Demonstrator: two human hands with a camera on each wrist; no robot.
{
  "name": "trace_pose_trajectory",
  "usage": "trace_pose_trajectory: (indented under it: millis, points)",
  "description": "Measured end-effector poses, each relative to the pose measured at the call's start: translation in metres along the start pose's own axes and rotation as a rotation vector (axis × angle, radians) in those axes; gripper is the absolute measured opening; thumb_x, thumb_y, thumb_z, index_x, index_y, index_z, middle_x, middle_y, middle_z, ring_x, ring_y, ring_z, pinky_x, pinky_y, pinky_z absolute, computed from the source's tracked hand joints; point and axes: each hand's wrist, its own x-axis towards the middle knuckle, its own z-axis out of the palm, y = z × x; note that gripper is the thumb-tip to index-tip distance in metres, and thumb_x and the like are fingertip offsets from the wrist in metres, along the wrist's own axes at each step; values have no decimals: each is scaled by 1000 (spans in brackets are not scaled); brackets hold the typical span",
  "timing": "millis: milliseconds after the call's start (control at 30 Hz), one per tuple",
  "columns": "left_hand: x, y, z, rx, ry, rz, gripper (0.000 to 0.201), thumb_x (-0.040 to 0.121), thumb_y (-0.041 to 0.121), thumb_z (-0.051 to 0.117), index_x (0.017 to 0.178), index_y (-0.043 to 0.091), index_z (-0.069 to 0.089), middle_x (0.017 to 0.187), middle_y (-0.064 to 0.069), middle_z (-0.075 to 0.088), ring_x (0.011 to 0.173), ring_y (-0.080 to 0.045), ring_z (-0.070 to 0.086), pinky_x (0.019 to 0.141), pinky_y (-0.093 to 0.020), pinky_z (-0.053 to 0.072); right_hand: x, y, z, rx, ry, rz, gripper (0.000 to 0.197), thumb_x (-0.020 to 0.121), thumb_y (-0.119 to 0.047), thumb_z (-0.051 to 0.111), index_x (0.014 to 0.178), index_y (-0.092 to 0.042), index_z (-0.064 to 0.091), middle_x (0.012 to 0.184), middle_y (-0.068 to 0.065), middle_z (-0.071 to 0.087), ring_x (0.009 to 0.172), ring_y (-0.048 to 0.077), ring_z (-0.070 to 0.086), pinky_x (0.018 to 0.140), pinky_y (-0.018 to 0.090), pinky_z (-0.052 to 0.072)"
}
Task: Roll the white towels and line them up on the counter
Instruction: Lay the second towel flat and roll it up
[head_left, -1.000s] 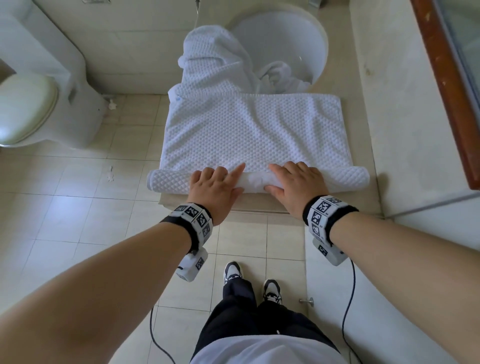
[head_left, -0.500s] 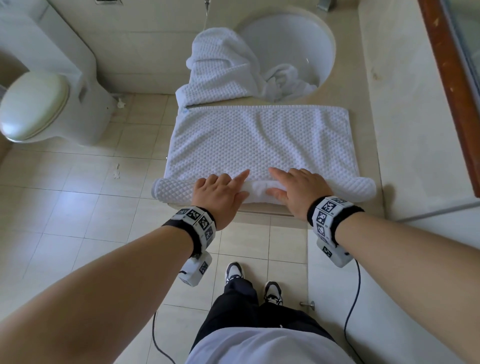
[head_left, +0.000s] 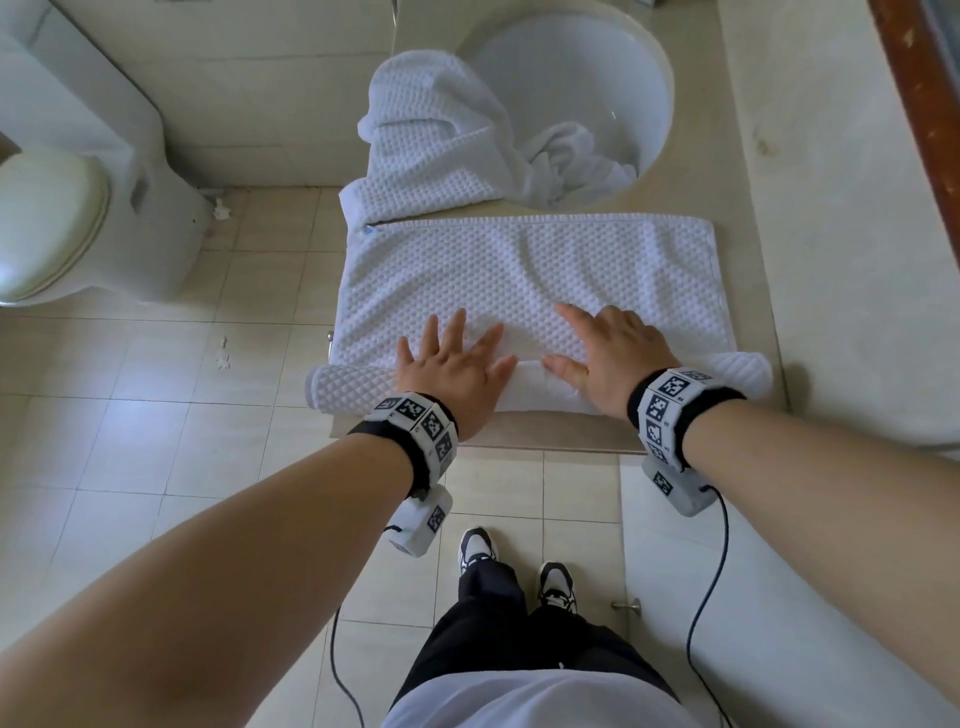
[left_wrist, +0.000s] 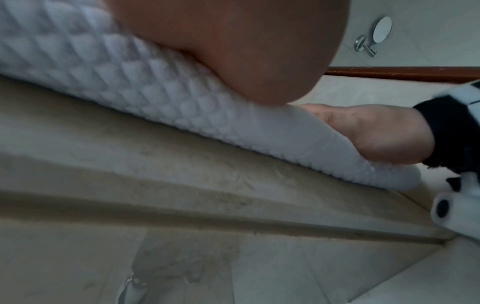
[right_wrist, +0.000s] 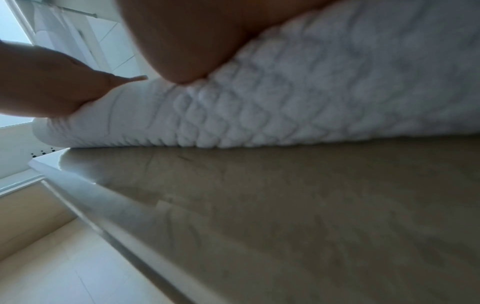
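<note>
Going left to right: a toilet (head_left: 47, 223) sits at nine o'clock, on the floor and out of the work. The left hand (head_left: 452, 364) lies flat on the roll (head_left: 353, 387), fingers spread and straight, reaching past it onto the flat part of the towel (head_left: 530, 270). The right hand (head_left: 613, 348) lies beside it, also flat with fingers splayed, thumb on the roll. Both wrist views show palms pressing the waffle cloth down onto the counter (head_left: 831, 260).

The step in hand is the rolling of the first towel: the roll lies along the near edge at six o'clock, and most of the cloth is still flat toward twelve. A second towel (head_left: 441, 135), crumpled, hangs into the sink (head_left: 597, 78) at twelve o'clock and waits its turn.

Next, I judge, the palms must push the roll on toward twelve, evenly on both ends so it does not go cone-shaped.

Against half a second ago, the fingers were drawn together on the roll; now they are fanned out and further forward.
</note>
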Motion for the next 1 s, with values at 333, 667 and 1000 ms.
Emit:
trace_pose_trajectory:
  millis: [333,667,1000]
  points:
    - [36,-3,-11,39,-62,21,64,94,69,4,154,48,-6,166,5,-14,152,-29,-14,118,-63,-5,-12,-6,-6,15,135,-7,62,94,-62,39,142,-24,39,128,6,50,117,28,46,98,43,39]
    - [47,-2,-18,56,-46,38,66,94,70,7,155,46,-1,167,4,-11,152,-29,-13,119,-63,-4,-43,-15,25,-173,226,-38,74,89,-69,31,146,-22,41,109,-3,54,98,23,48,93,41,39]
    - [-32,-17,16,134,184,195,70,96,66,13,157,37,-8,162,-1,19,148,-25,15,121,-54,4,-26,-13,14,-212,163,-37,80,87,-73,26,153,-28,27,114,-2,57,107,24,51,94,41,38]
